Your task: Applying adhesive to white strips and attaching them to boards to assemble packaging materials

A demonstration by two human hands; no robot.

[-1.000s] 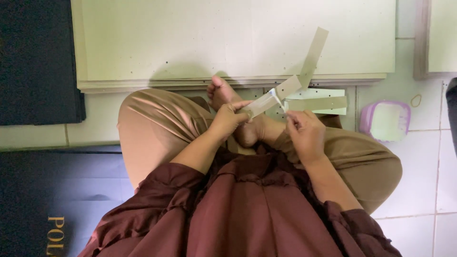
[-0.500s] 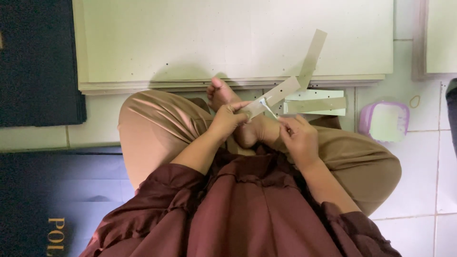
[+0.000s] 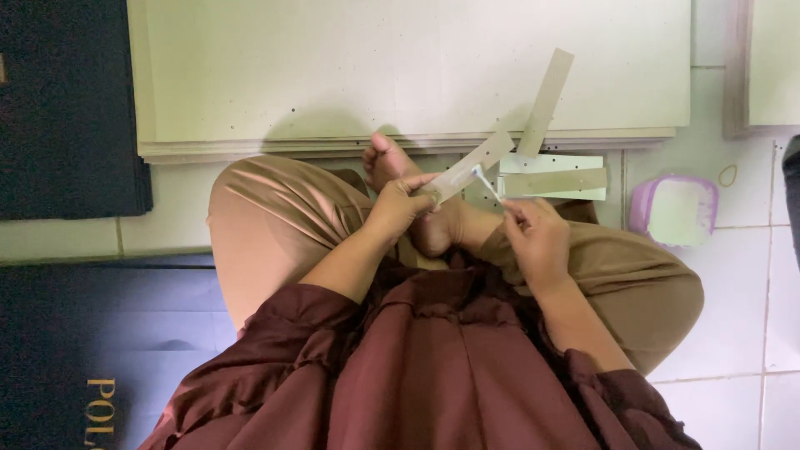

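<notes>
I observe my left hand (image 3: pixel 398 207) gripping a cardboard strip (image 3: pixel 469 165); my right hand (image 3: pixel 537 237) pinches a small brush (image 3: pixel 486 180) touching it, near the purple-rimmed container (image 3: pixel 677 210).

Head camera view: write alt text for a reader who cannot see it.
Seated cross-legged on a tiled floor, a person holds a cardboard strip in the left hand and a small white-tipped applicator in the right hand, touching the strip. A lidded purple tub sits nearby.
</notes>
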